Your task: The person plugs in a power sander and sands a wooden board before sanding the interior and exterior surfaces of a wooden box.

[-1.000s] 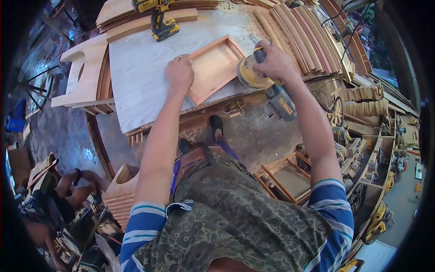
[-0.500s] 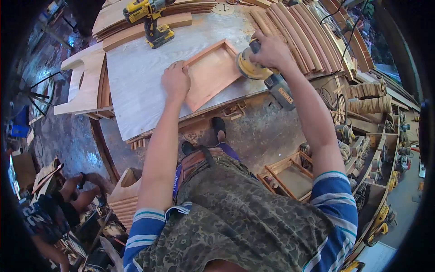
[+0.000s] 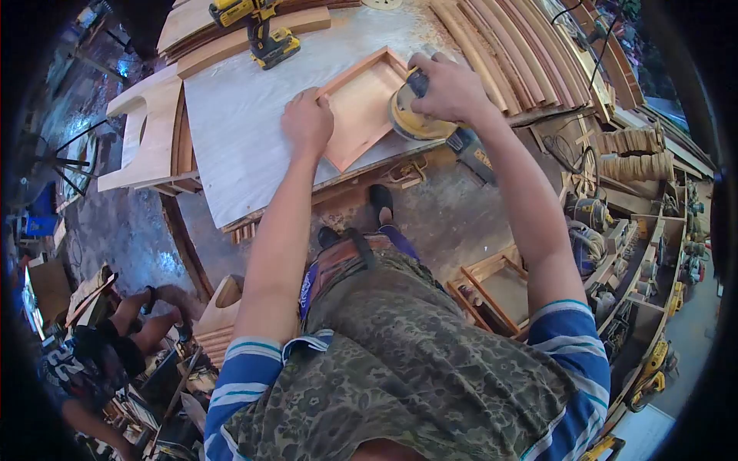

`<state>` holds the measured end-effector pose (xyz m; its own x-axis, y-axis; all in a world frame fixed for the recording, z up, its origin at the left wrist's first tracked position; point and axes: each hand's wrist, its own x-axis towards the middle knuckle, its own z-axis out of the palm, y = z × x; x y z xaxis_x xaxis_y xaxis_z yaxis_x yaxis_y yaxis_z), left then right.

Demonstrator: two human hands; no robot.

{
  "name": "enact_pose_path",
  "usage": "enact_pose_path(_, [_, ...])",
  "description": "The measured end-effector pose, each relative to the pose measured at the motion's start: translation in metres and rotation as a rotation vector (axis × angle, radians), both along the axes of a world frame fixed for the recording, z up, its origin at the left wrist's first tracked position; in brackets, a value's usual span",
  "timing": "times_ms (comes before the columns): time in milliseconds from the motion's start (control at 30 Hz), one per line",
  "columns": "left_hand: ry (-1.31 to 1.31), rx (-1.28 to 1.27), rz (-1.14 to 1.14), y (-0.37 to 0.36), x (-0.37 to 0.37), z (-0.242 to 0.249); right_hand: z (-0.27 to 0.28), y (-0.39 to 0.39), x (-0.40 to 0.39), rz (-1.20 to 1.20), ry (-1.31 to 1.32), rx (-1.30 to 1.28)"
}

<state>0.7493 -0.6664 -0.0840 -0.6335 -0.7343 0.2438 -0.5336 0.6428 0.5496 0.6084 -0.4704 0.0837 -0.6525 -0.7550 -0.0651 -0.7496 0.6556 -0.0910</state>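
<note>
Right hand [image 3: 450, 86] clenching sander [image 3: 419, 117], riding near right edge of tray [image 3: 361, 107] on bench [image 3: 246, 131]. Left hand [image 3: 307, 123] lying flat, pinning tray's left rim, gripping nothing. Advisable: keeping pad flat, pressure even, fingers off pad's path. Drill [image 3: 261, 31] sitting at bench's far end; slats [image 3: 507, 46] crowding right side, limiting sander's room.

Much of the yellow sander [image 3: 419, 123] is covered by the right hand [image 3: 450, 86], whose fingers hide its top. The near corner of the wooden tray [image 3: 361, 107] is concealed beneath the left hand [image 3: 307, 123]. Beyond the fingers, the yellow drill [image 3: 257, 27] is cut off by the top edge.
</note>
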Motion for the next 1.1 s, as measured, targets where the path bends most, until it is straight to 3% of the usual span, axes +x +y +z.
enact_pose_path(167, [0.001, -0.001, 0.002, -0.002, 0.004, 0.011, 0.005, -0.007, 0.042, 0.099, -0.033, 0.021])
enact_pose_path(233, [-0.186, 0.17, -0.109, -0.009, 0.012, 0.035, 0.003, -0.007, 0.053, 0.118, -0.034, 0.032])
enact_pose_path(333, [-0.298, 0.024, -0.277, -0.035, 0.007, 0.029, 0.001, -0.007, 0.065, 0.138, -0.023, 0.025])
enact_pose_path(467, [-0.224, 0.118, -0.263, -0.043, 0.0, 0.009, 0.007, -0.012, 0.086, 0.208, -0.032, 0.036])
enact_pose_path(567, [-0.217, -0.017, -0.255, -0.04, 0.004, 0.005, 0.005, -0.018, 0.103, 0.279, -0.035, 0.023])
enact_pose_path(633, [-0.207, 0.103, -0.233, -0.04, 0.005, 0.009, 0.01, -0.023, 0.116, 0.299, -0.062, 0.041])
enact_pose_path(900, [-0.193, 0.167, -0.204, -0.044, 0.009, 0.005, 0.006, -0.012, 0.077, 0.14, -0.03, 0.082])
enact_pose_path(1100, [-0.168, 0.082, -0.199, -0.04, 0.009, 0.002, 0.01, -0.024, 0.121, 0.297, -0.078, 0.091])
